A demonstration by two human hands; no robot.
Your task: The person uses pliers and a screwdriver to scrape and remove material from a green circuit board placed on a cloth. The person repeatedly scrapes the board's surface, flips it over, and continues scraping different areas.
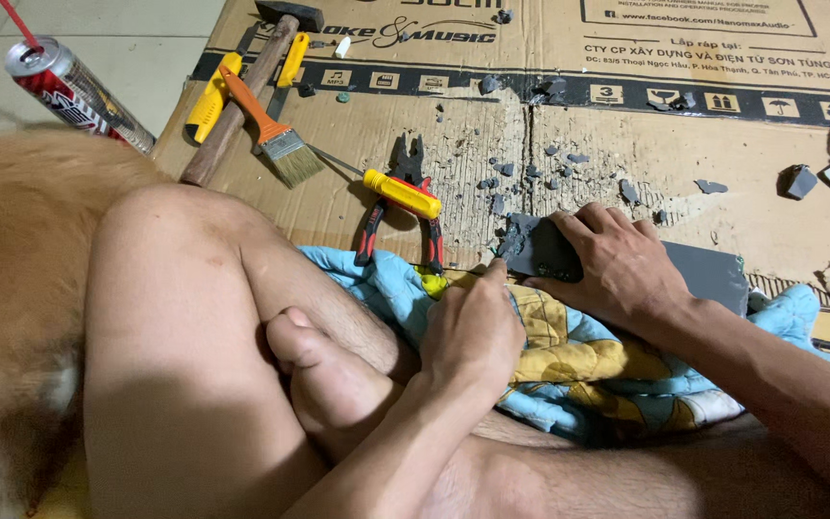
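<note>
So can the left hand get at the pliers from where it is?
Probably yes: the left hand sits by the pliers, whose red handles point toward it with only blanket between, though it seems to grip a small tool.
</note>
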